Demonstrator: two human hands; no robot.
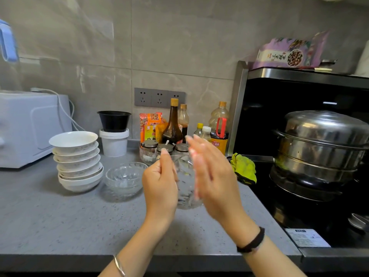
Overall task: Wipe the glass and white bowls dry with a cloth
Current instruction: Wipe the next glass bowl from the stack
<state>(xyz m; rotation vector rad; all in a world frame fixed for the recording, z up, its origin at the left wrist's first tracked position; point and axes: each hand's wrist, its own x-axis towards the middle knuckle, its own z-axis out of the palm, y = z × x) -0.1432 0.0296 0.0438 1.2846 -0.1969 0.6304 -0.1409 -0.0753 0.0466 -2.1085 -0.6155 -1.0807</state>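
Glass bowl (186, 191) half-hidden behind left hand (160, 184)

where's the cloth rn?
Head view: the yellow-green cloth lies bunched where the counter meets the black stove, between the right hand and the steel steamer pot; no hand touches it.

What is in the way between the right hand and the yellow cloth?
Nothing that I can see. The right hand is open against the glass bowl that the left hand grips by the rim. The yellow cloth lies just to the right of that hand, with nothing showing between them.
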